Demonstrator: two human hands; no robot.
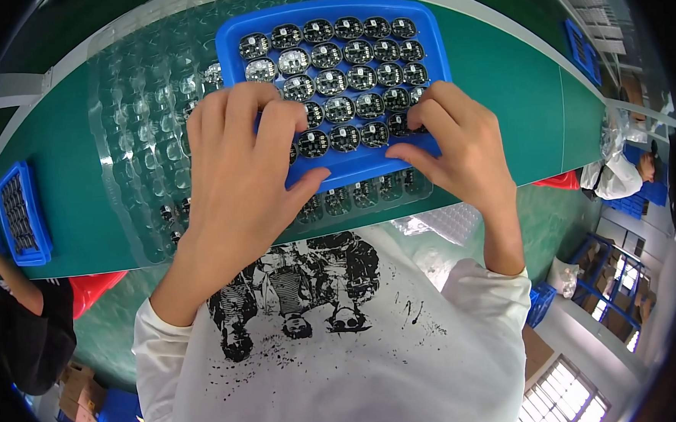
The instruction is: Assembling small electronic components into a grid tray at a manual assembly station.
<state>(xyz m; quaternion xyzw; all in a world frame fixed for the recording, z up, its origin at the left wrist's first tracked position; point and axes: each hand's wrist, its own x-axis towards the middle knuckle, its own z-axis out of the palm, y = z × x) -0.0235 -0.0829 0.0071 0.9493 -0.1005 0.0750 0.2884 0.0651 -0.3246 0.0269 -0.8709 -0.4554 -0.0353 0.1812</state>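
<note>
A blue plastic tray [336, 167] holds rows of small round black circuit boards [330, 82]. My left hand [239, 151] reaches over the tray's left side with curled fingers. Its index fingertip is beside a board in a near row, and its thumb stands apart over the front rim; the other fingertips are hidden. My right hand [464, 143] is at the near right corner, index finger bent down beside a circuit board [398, 124] and thumb spread off near the front rim. Neither hand visibly lifts a board.
Under and left of the tray lie clear plastic blister sheets [132, 145], some cells holding boards, on the green table [519, 98]. Another blue tray [42, 219] of boards stands at the far left, near a co-worker's arm [13, 278]. A person [619, 177] sits at the right.
</note>
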